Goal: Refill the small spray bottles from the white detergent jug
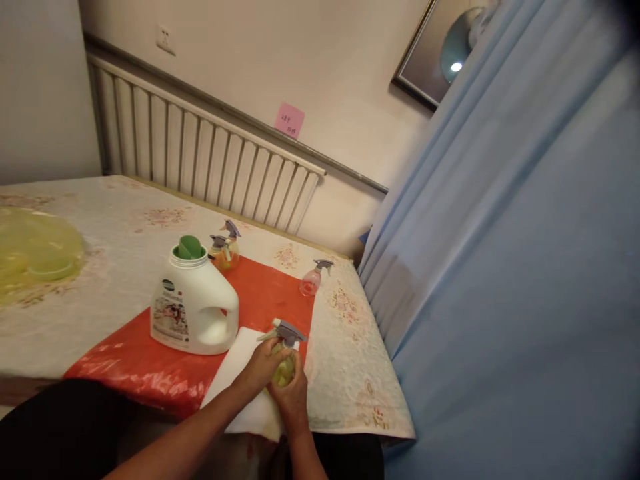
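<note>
Both my hands are closed around a small yellow-green spray bottle (283, 371) with a grey trigger head. My left hand (265, 365) grips it near the neck from the left, and my right hand (294, 393) wraps its lower right side. Beneath them lies a white cloth (240, 367) on a red plastic sheet (265, 293). To the left stands a large white jug (200, 313) with a handle; a green cap or cup (190, 247) sits in its mouth. My fingers hide part of the bottle.
A pink spray bottle (311, 283) stands at the sheet's right edge. Two more spray bottles, one of them yellowish (227, 256), are behind the jug. A yellow translucent basin (40, 247) is far left. A blue curtain (480, 267) hangs right; a radiator (200, 147) lines the wall.
</note>
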A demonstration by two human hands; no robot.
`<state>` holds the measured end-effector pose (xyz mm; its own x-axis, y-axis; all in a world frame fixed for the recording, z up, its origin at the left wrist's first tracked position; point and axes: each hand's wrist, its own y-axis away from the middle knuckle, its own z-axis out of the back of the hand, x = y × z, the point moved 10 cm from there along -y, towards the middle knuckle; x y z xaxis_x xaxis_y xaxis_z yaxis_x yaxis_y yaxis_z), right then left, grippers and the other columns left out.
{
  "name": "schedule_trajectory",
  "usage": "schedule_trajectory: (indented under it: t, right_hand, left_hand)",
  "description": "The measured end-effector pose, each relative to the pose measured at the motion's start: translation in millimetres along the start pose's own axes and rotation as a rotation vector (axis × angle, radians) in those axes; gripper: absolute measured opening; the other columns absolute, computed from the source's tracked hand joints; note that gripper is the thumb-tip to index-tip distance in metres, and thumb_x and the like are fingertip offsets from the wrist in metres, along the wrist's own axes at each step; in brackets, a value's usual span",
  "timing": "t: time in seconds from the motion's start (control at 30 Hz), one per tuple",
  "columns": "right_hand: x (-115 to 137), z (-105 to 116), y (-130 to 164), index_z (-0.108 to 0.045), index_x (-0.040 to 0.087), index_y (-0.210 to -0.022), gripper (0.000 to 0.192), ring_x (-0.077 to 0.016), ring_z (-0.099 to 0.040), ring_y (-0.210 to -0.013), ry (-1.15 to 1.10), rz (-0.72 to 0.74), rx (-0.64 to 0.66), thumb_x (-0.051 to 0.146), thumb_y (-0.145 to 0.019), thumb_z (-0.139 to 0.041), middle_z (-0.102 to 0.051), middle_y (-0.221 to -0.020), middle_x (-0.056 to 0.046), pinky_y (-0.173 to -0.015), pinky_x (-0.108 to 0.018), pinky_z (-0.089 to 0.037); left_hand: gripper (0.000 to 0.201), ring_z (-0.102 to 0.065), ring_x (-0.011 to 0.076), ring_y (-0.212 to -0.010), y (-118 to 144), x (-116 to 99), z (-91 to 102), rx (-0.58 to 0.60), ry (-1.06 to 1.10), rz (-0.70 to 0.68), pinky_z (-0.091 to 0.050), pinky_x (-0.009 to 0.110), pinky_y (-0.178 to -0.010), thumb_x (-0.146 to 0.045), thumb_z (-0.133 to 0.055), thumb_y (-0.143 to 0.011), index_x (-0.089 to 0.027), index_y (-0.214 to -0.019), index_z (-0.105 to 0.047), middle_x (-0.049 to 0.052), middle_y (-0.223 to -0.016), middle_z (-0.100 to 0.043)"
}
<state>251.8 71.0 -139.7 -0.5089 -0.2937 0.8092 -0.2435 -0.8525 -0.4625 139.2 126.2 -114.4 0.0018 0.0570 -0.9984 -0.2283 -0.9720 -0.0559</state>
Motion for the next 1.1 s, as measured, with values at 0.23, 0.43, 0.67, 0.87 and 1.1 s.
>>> schedule_trajectory:
  t: [0.23,0.43,0.67,0.87,1.1]
  right_hand:
    - [-13,-3,3,-0.051,0.012,-0.128,0.077,-0.027,-0.061,-0.114,0.052,-0.02,-0.001,0.029,-0.059,-0.078,-0.065,-0.122,-0.014,-0.097,-0.034,-0.049]
    - [-16,-1,4,-0.051,0.015,-0.13,0.079,-0.0271,-0.06,-0.115,0.048,-0.054,0.002,0.02,-0.055,-0.077,-0.065,-0.123,-0.011,-0.097,-0.034,-0.049]
    - [-6,1,0,-0.054,0.014,-0.125,0.068,-0.0276,-0.064,-0.107,0.036,-0.05,-0.022,0.031,-0.062,-0.073,-0.068,-0.114,-0.012,-0.091,-0.035,-0.052]
    - [-2,1,1,-0.052,0.014,-0.127,0.073,-0.0274,-0.062,-0.112,0.017,-0.038,0.007,0.028,-0.06,-0.076,-0.065,-0.121,-0.013,-0.095,-0.035,-0.05]
    - [-15,0,4,-0.051,0.012,-0.13,0.08,-0.029,-0.059,-0.116,0.051,-0.086,0.0,0.021,-0.055,-0.078,-0.063,-0.125,-0.014,-0.097,-0.035,-0.049]
  left_hand:
    - [0.035,-0.063,0.0281,-0.1,0,-4,-0.4,0.067,-0.017,-0.025,-0.048,0.036,-0.086,-0.032,-0.059,-0.071,-0.013,-0.099,-0.065,0.01,-0.103,-0.07]
    - [0.032,-0.066,0.0255,-0.087,2,-8,-3.6,0.171,0.005,-0.027,-0.051,0.033,-0.078,-0.038,-0.058,-0.073,-0.013,-0.091,-0.068,0.007,-0.091,-0.072]
    - [0.025,-0.064,0.0277,-0.088,-1,-1,-4.3,-0.018,-0.058,0.009,-0.047,0.038,-0.082,-0.029,-0.059,-0.069,-0.014,-0.088,-0.064,0.007,-0.087,-0.071]
    - [0.031,-0.064,0.0265,-0.093,1,-3,-3.3,0.083,0.02,-0.018,-0.049,0.034,-0.08,-0.035,-0.061,-0.071,-0.014,-0.094,-0.066,0.007,-0.093,-0.071]
    - [0.033,-0.065,0.0255,-0.091,1,-2,-4.4,0.16,0.084,-0.018,-0.05,0.035,-0.08,-0.035,-0.06,-0.072,-0.013,-0.095,-0.067,0.008,-0.096,-0.071]
